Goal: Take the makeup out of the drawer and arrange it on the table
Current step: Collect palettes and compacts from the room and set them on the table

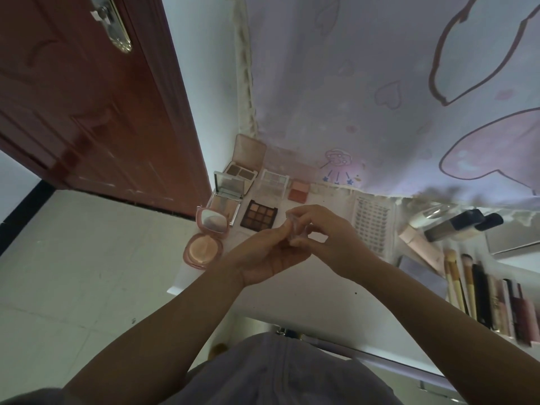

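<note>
Both hands raised above the white desk [292, 299], left hand [270, 254] and right hand [330, 239] each pinching a small clear makeup case [293, 229], dark eyeshadow palette [259, 216] lying just behind, brushes [461, 283] at right.

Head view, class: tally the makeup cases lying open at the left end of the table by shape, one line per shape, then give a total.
Round powder compact: 1
Rectangular or square palettes, namely the brow palette, mirrored palette, dark nine-pan palette, pale palette and blush: 5
Total: 6
</note>
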